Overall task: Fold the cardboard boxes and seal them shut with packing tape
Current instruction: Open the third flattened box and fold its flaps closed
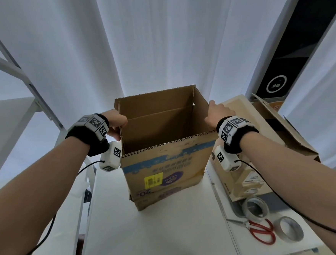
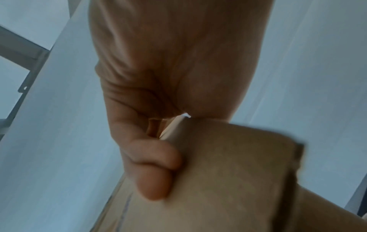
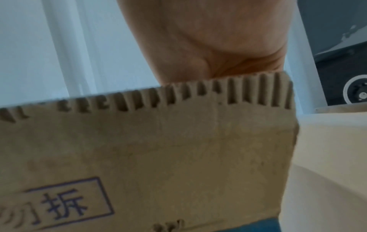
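Hands steady an open cardboard box [image 1: 164, 147] standing upright on a white table [image 1: 151, 238]. Left hand [image 1: 116, 121] pinches its left wall between thumb and fingers [image 2: 157, 169]. Right hand [image 1: 216, 112] grips the right wall's top edge, its fingers hidden inside; two packing tape rolls [image 1: 256, 206] lie beside red scissors [image 1: 262, 231].

Both forearms reach forward, wrists banded in black. The left hand [image 1: 114, 122] curls in a pinching grip, thumb [image 2: 157, 171] pressed flat; the right hand [image 1: 216, 112] extends, fingers hidden.
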